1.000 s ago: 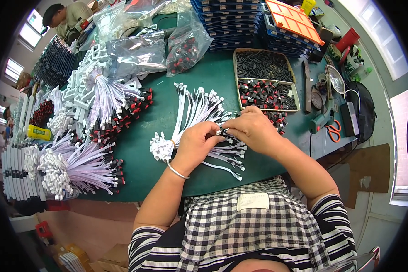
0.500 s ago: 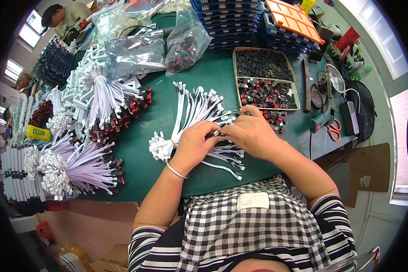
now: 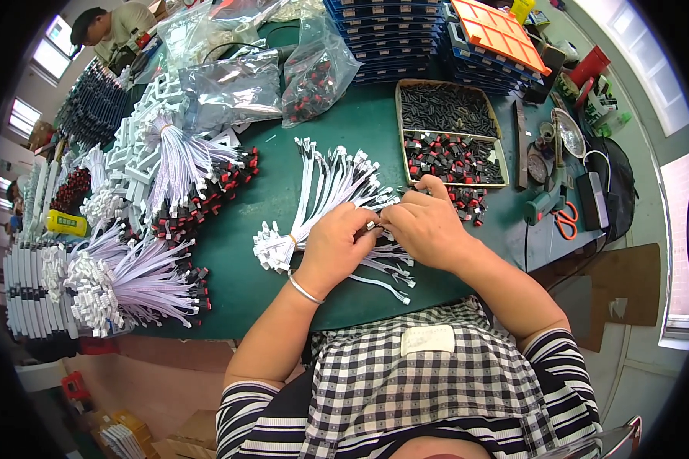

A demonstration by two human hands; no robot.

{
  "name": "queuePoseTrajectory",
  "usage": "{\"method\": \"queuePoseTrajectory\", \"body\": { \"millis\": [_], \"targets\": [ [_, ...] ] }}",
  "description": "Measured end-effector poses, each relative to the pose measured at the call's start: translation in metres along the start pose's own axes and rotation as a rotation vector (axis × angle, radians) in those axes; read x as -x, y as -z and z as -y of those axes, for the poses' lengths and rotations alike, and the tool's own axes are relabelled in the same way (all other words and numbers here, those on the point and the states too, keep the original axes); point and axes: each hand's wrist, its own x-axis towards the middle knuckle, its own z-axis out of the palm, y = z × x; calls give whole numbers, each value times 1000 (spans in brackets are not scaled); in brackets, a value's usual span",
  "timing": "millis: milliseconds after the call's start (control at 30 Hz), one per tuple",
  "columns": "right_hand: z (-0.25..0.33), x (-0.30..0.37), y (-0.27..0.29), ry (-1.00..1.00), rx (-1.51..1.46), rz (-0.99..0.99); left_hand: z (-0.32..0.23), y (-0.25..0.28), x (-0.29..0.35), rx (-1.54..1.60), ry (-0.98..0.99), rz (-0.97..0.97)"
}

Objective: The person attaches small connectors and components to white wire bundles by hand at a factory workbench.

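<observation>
On the green table a bundle of thin white cables (image 3: 307, 183) with small white connectors lies fanned out, gathered by a band near its left end. My left hand (image 3: 331, 243) is closed over the bundle, pinching a single cable end whose small connector (image 3: 370, 226) shows at the thumb tip. Right beside it, my right hand (image 3: 427, 228) has thumb and forefinger pressed together at that same connector. What lies between those fingers is too small to make out. Loose red-and-black connectors (image 3: 468, 201) lie just beyond my right hand.
A divided box (image 3: 398, 107) holds black sleeves and red-black connectors. Finished-looking cable bundles (image 3: 142, 287) crowd the left side. Plastic bags (image 3: 233, 88) and blue trays (image 3: 383, 38) stand at the back. Orange-handled scissors (image 3: 565, 222) and a green tool (image 3: 540, 205) lie right; another person (image 3: 122, 34) sits far left.
My left hand and wrist have shifted slightly right, its thumb turning at the connector. My right hand stays close against it with fingers pinched. The bundle lies nearly the same.
</observation>
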Motion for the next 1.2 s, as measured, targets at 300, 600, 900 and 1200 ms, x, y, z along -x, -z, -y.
{"method": "queuePoseTrajectory", "body": {
  "millis": [300,600,900,1200],
  "targets": [
    [-1,2,4,-2,2,-133,-4,-6,-3,-145,-87,-21],
    [-138,-23,30,-291,378,-53,-11,6,3,-185,-127,122],
    [-171,-28,44,-438,406,251,-31,70,23,-321,-44,0],
    [-47,98,77,-304,122,-148,-19,35,58,-455,-265,-99]
  ]
}}
